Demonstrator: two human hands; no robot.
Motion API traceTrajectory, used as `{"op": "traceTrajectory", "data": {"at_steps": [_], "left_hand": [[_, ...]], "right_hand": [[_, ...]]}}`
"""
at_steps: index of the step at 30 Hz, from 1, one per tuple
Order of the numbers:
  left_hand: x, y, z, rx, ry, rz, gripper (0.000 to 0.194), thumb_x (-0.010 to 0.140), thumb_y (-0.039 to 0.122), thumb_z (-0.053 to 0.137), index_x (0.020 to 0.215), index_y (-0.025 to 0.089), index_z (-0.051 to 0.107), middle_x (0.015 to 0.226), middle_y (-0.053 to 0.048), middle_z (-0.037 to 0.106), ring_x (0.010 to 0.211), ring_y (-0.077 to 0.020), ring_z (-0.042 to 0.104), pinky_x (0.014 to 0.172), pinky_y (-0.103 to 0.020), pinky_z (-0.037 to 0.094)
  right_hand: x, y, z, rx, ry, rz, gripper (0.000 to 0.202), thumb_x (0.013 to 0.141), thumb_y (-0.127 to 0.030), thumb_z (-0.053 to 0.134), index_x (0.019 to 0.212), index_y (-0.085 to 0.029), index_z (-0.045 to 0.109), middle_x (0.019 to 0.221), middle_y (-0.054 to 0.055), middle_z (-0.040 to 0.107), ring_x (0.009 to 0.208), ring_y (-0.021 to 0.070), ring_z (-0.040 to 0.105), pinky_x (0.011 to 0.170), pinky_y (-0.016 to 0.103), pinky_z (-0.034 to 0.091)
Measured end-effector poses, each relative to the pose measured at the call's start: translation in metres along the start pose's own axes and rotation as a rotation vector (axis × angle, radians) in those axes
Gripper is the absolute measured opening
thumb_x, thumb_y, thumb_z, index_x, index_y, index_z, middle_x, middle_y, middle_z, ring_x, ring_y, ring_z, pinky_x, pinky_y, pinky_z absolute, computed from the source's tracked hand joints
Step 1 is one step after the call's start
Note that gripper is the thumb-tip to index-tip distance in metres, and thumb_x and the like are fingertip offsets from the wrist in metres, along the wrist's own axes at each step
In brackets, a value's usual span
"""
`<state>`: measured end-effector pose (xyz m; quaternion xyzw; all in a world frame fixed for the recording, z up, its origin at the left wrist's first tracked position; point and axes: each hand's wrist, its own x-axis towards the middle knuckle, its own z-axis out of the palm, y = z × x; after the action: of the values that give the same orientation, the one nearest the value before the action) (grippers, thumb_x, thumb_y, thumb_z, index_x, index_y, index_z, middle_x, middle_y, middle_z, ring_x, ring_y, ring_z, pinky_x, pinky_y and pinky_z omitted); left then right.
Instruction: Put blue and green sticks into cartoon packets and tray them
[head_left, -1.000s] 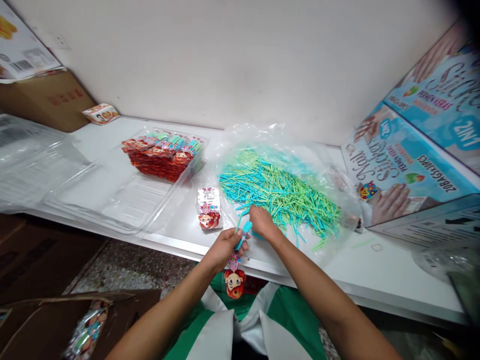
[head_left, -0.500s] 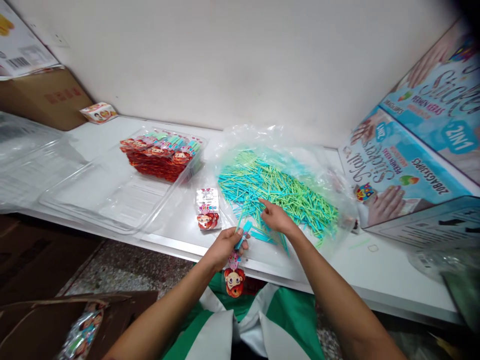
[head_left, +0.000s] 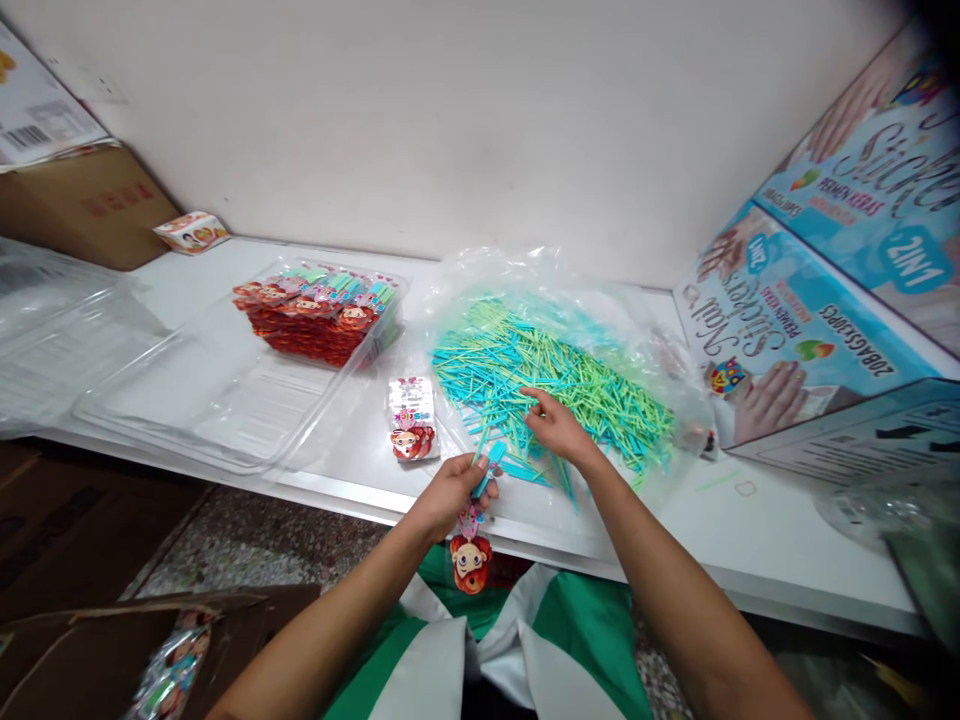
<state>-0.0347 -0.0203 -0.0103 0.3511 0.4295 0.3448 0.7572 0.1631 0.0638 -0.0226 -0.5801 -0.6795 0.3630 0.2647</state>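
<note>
My left hand is closed around a small cartoon packet and blue and green plastic sticks at the table's front edge. The packet hangs below the fingers, showing a red-haired face. My right hand is at the near side of a pile of thin blue and green sticks. Its index finger stretches out over the sticks, apart from the other fingers, and nothing shows in its grasp. The pile lies on a clear plastic bag. Left of the pile sits a small stack of printed packets.
A clear tray holds rows of filled packets at left. More clear plastic trays lie beyond it. Blue printed boxes stand at right. A brown carton and a small box are at the back left.
My right hand has shifted slightly right over the pile, its index finger still stretched out. My left hand keeps its hold on the packet and sticks. The whole view has tilted slightly.
</note>
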Motion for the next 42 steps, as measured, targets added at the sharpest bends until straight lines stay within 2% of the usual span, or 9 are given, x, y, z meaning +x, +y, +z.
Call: {"op": "traceTrajectory", "data": {"at_steps": [5, 7, 15, 19, 27, 32, 36, 39, 42], "left_hand": [[0.0, 0.0, 0.0, 0.0, -0.011, 0.004, 0.038, 0.075, 0.05, 0.054, 0.083, 0.013, 0.056, 0.064, -0.001, 0.056, 0.046, -0.0066, 0.045, 0.046, -0.02, 0.033], [0.001, 0.0, -0.001, 0.003, -0.01, 0.001, 0.038, 0.075, 0.051, 0.054, 0.084, 0.013, 0.056, 0.064, -0.001, 0.056, 0.046, -0.0065, 0.045, 0.046, -0.019, 0.033], [0.002, 0.001, 0.002, 0.039, -0.006, 0.01, 0.04, 0.074, 0.052, 0.054, 0.083, 0.013, 0.056, 0.064, -0.001, 0.057, 0.046, -0.007, 0.045, 0.046, -0.02, 0.032], [0.001, 0.003, 0.005, 0.048, -0.026, 0.025, 0.038, 0.076, 0.051, 0.053, 0.082, 0.013, 0.055, 0.064, -0.001, 0.057, 0.047, -0.0071, 0.046, 0.047, -0.02, 0.032], [0.0, 0.004, 0.005, 0.059, -0.05, 0.065, 0.036, 0.077, 0.049, 0.053, 0.079, 0.013, 0.053, 0.067, -0.002, 0.058, 0.051, -0.0072, 0.048, 0.05, -0.02, 0.034], [0.0, 0.005, 0.004, 0.047, -0.063, 0.082, 0.035, 0.078, 0.048, 0.052, 0.081, 0.012, 0.052, 0.067, -0.003, 0.057, 0.052, -0.0078, 0.049, 0.051, -0.02, 0.036], [-0.001, 0.004, 0.002, -0.007, -0.037, 0.08, 0.036, 0.078, 0.049, 0.051, 0.086, 0.013, 0.052, 0.069, -0.002, 0.058, 0.052, -0.0083, 0.05, 0.05, -0.02, 0.036], [-0.001, 0.005, 0.002, -0.026, -0.044, 0.091, 0.037, 0.079, 0.049, 0.051, 0.089, 0.014, 0.053, 0.07, -0.003, 0.059, 0.053, -0.009, 0.052, 0.049, -0.02, 0.037], [-0.003, 0.008, 0.004, -0.036, -0.072, 0.105, 0.037, 0.08, 0.048, 0.05, 0.092, 0.013, 0.054, 0.078, -0.006, 0.062, 0.056, -0.0107, 0.055, 0.05, -0.021, 0.039]], "right_hand": [[0.004, 0.008, 0.0, 0.138, 0.041, 0.002, 0.03, 0.075, -0.027, 0.047, 0.099, -0.016, 0.061, 0.056, -0.005, 0.046, 0.048, 0.009, 0.042, 0.048, 0.021, 0.034], [0.005, 0.008, 0.0, 0.168, 0.063, 0.019, 0.025, 0.073, -0.03, 0.05, 0.089, -0.015, 0.063, 0.056, -0.004, 0.049, 0.048, 0.0092, 0.043, 0.047, 0.021, 0.035], [-0.012, -0.034, 0.0, 0.608, 0.263, -0.014, 0.03, 0.073, -0.041, 0.058, 0.092, -0.017, 0.057, 0.061, -0.004, 0.047, 0.045, 0.0058, 0.035, 0.04, 0.018, 0.031], [-0.023, -0.049, 0.007, 0.565, 0.231, -0.005, 0.026, 0.073, -0.037, 0.06, 0.088, -0.016, 0.06, 0.063, -0.003, 0.051, 0.047, 0.0059, 0.038, 0.043, 0.018, 0.032], [-0.033, -0.05, 0.018, 0.485, 0.101, -0.043, 0.025, 0.075, -0.037, 0.059, 0.089, -0.017, 0.063, 0.076, 0.002, 0.063, 0.066, 0.0122, 0.055, 0.06, 0.024, 0.044], [-0.043, -0.061, 0.01, 0.233, -0.019, -0.16, 0.028, 0.083, -0.039, 0.048, 0.08, -0.018, 0.067, 0.082, 0.003, 0.065, 0.079, 0.0153, 0.057, 0.074, 0.028, 0.043], [-0.055, -0.06, 0.008, 0.214, -0.041, -0.044, 0.031, 0.08, -0.042, 0.053, 0.099, -0.019, 0.061, 0.087, 0.003, 0.064, 0.076, 0.0155, 0.057, 0.067, 0.027, 0.044], [-0.061, -0.057, 0.012, 0.269, -0.112, -0.056, 0.023, 0.078, -0.039, 0.056, 0.086, -0.018, 0.062, 0.078, 0.002, 0.063, 0.072, 0.0149, 0.056, 0.066, 0.026, 0.043], [-0.063, -0.055, 0.015, 0.34, -0.088, -0.053, 0.019, 0.08, -0.034, 0.055, 0.081, -0.017, 0.062, 0.072, 0.001, 0.062, 0.07, 0.0145, 0.056, 0.066, 0.027, 0.043]]}}
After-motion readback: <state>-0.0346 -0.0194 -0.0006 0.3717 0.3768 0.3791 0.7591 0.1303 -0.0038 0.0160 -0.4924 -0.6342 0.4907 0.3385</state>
